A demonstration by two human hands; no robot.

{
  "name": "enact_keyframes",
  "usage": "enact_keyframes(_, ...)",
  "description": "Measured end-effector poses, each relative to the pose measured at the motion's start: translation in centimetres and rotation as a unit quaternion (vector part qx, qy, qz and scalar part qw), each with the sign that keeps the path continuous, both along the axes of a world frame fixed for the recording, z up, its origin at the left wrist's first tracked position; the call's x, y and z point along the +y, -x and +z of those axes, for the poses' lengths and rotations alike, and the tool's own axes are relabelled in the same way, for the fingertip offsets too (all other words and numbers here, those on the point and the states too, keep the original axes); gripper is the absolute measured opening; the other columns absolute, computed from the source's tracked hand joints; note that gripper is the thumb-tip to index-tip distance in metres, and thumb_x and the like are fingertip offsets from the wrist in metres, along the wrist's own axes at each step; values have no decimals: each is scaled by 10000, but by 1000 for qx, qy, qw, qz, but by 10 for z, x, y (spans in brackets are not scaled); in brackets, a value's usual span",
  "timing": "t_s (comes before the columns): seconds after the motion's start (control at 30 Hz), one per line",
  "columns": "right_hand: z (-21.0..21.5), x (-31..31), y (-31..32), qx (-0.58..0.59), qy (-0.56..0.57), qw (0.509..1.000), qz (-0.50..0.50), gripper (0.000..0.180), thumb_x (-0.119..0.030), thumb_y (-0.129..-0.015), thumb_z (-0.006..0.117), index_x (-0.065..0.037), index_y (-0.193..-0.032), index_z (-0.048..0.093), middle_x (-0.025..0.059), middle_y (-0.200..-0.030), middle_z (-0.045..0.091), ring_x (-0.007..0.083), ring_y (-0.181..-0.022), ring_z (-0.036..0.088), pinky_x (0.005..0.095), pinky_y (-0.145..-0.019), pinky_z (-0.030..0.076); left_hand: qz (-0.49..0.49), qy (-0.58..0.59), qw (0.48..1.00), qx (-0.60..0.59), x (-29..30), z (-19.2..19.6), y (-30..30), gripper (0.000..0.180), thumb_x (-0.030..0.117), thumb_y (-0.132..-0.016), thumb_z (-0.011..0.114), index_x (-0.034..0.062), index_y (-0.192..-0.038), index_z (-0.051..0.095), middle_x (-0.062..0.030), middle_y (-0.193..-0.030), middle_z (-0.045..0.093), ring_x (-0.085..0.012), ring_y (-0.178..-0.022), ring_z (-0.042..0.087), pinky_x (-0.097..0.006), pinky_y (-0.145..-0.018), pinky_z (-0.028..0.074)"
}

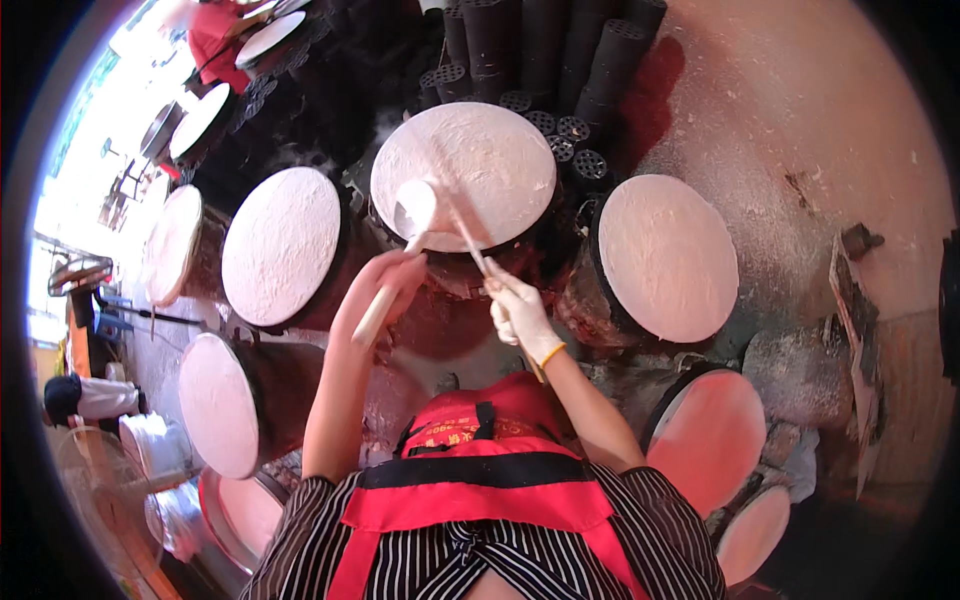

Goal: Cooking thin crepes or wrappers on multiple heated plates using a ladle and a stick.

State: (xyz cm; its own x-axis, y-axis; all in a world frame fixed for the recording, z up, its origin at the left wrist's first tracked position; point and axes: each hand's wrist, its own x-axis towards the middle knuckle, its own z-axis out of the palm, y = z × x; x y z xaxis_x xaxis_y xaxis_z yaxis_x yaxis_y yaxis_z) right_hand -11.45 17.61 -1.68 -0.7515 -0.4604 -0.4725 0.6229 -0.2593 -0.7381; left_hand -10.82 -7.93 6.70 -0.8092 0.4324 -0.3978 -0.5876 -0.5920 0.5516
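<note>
Straight ahead, a round griddle [515, 150] is covered with a pale, rough layer like batter. Over its near edge is a ladle [415, 206] with a round white head and a pale handle. My left hand [388, 280], bare and a little blurred, is closed around that handle. My right hand [520, 315] wears a white glove with a yellow cuff. It grips a thin stick [466, 232] that slants up and left across the griddle, its far part smeared by motion. Whether the ladle or the stick touches the layer, I cannot tell.
Several more coated griddles stand around me, including one at the left [282, 246] and one at the right [668, 258]. Stacked black honeycomb briquettes [495, 45] rise behind. A standing fan [105, 495] is at lower left. Another person in red [212, 40] is at far left.
</note>
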Motion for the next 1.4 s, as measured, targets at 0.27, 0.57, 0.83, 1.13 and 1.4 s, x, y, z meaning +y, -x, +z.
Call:
enact_keyframes(0.27,-22,-27,-74,230,-339,912,2,481,-231,-959,617,-20,-1379,516,152,-1419,526,155,-1331,472,282,-1095,348,1,71,952,-298,-63,-10,-52,104,83,-941,544,78,-925,442,24,-677,427,-23,-462,346,-161,-337,259)
enact_keyframes(0.57,-13,13,-199,158,-498,791,-317,512,-274,-896,672,-27,-1328,551,155,-1224,637,179,-980,653,307,-872,488,-205,126,940,-243,-79,-40,-98,69,75,-954,546,43,-945,485,-15,-702,461,-41,-482,379,-161,-360,293)
enact_keyframes(0.83,8,166,-264,53,-811,527,-247,358,-425,-886,618,-107,-1050,611,166,-1008,667,376,-864,659,497,-723,512,-270,12,904,-330,0,11,-125,93,43,-961,532,-7,-1038,530,-48,-750,489,-53,-509,399,-156,-356,308)
enact_keyframes(1.13,28,277,-229,81,-784,547,-283,427,-472,-877,613,-64,-876,737,175,-827,702,356,-796,701,475,-690,543,-276,77,931,-224,137,71,-162,143,50,-979,514,-17,-1105,520,-54,-789,492,-49,-522,391,-151,-362,313)
enact_keyframes(1.4,192,478,-358,150,-611,552,-548,327,-324,-800,704,-5,-870,721,90,-821,716,170,-769,661,342,-700,514,-310,4,919,-243,250,95,-178,173,58,-994,496,-41,-1136,498,-56,-812,482,-44,-517,389,-156,-351,316)
